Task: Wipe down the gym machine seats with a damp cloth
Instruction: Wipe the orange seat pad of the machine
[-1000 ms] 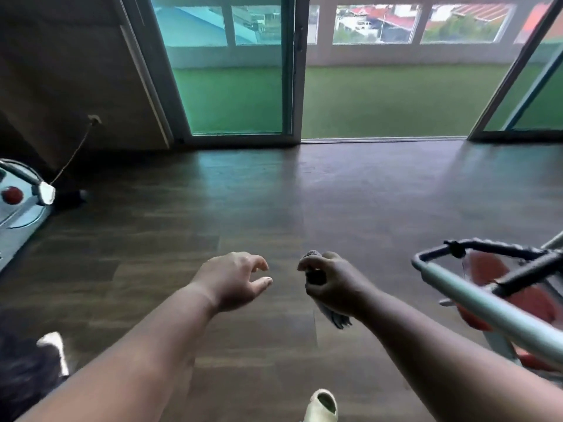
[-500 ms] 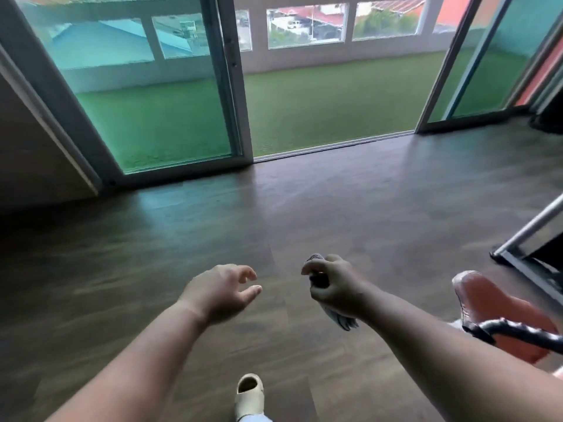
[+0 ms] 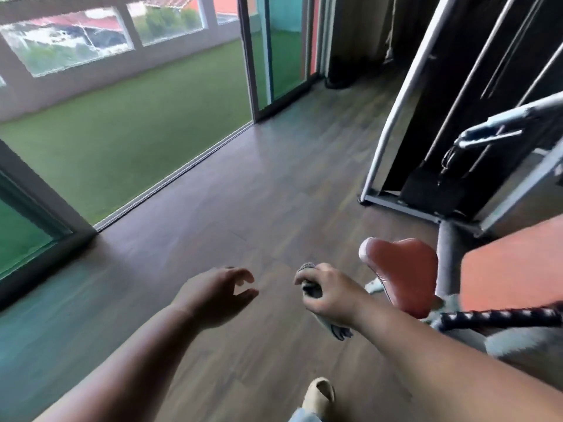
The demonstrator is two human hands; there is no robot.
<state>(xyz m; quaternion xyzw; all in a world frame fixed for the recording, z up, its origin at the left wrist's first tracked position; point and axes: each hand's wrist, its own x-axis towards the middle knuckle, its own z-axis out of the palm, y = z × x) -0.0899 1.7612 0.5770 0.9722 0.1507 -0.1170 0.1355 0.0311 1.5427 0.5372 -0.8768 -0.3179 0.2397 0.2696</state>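
My right hand (image 3: 330, 295) grips a bunched grey cloth (image 3: 338, 328); one end pokes out above the fingers and the other hangs below the wrist. Just right of that hand is a red padded seat (image 3: 402, 269) on a grey post. A second, larger red pad (image 3: 511, 269) shows at the right edge. My left hand (image 3: 217, 292) hovers over the floor with fingers loosely curled, holding nothing.
A grey gym machine frame (image 3: 399, 205) with black weight stack and cables fills the right side. A black-and-white wrapped handle (image 3: 499, 318) crosses below the seat. Dark wood floor (image 3: 243, 193) spreads ahead. Sliding glass doors (image 3: 274, 56) open onto green turf. My foot in a beige slipper (image 3: 320, 394) is at the bottom.
The view has swung right: the doors slid left and the machine frame, seat and large red pad came into view. Both hands keep their pose, and the right still holds the cloth.
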